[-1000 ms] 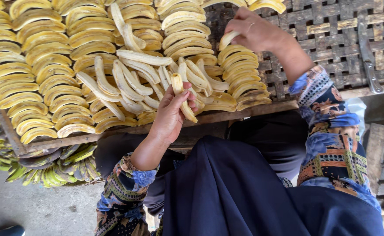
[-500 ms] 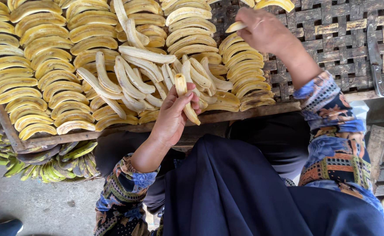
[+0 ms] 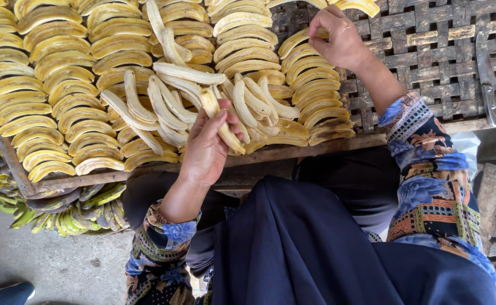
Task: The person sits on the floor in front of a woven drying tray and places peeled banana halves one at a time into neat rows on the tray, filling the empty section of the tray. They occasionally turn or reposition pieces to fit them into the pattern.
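Peeled banana slices [image 3: 225,121] in left hand [image 3: 205,149] grip; right hand [image 3: 338,39] pinches one slice onto the row end; woven drying tray [image 3: 429,45] mostly filled, right part bare; loose pile [image 3: 163,107] unplaced

The left hand [image 3: 207,148] grips a peeled banana [image 3: 221,120] above a loose heap of peeled bananas [image 3: 169,104] on a woven bamboo tray [image 3: 429,51]. The right hand [image 3: 340,38] pinches a flattened banana slice [image 3: 296,39] at the top of a column of slices. Neat rows of yellow flattened slices [image 3: 50,85] cover the tray's left part. A knife [image 3: 488,79] lies on the bare weave at the right. Unpeeled green bananas [image 3: 72,212] sit beneath the tray's near edge.
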